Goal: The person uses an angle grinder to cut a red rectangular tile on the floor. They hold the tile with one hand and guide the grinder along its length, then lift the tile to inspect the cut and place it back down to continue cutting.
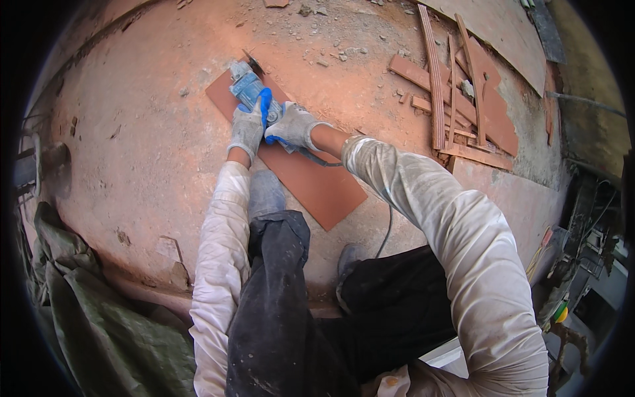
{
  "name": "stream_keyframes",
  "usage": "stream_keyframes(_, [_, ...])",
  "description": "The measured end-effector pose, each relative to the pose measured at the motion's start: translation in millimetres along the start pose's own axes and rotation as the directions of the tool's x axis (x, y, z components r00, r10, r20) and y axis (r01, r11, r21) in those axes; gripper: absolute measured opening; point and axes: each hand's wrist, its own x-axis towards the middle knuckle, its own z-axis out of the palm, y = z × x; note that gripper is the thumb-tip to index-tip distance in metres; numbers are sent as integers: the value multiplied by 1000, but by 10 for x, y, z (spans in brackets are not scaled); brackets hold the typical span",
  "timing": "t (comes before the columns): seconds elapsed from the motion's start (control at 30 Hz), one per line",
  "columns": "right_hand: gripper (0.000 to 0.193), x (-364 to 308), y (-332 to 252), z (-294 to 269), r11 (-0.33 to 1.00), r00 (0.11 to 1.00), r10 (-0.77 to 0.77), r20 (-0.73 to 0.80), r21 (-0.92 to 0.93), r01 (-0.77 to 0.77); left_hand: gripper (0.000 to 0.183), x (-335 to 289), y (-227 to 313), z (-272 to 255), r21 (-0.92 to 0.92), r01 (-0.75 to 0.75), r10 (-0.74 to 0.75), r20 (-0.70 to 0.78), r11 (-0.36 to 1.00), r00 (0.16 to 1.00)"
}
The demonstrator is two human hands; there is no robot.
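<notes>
While crouched over dusty floor [132, 152], person grips blue angle grinder [246, 87] with both gloved hands. Left hand [247, 129] closed around grinder body; right hand [291, 126] closed on rear handle. Grinder sits at far end of flat terracotta tile [311, 185], tile lying on floor by person's foot [266, 192]. Grinder cord [385, 228] trails back past knee. Pile of cut tile strips [456, 99] lies well apart, far right.

Blue grinder [248, 87], terracotta tile [317, 188], grey-and-blue gloves [291, 126].
</notes>
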Motion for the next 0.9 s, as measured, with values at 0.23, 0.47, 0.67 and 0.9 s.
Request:
stream_keyframes(0.23, [66,-42,6,-16,1000,999,7,34,24,-7,89,10,-80,32,16,-4,4,-18,1000,1000])
stream_keyframes(0.47, [74,-79,7,-25,1000,999,10,48,-8,-10,89,-82,-4,18,40,40,-39,-22,998,999])
stream_keyframes(0.67, [74,-98,6,-21,1000,999,17,44,7,-17,88,-179,85,19,118,-25,30,-47,993,998])
stream_keyframes(0.9, [66,-60,76,30,1000,1000,12,1,-26,-12,90,-118,21,48,36,19,-19,-16,999,1000])
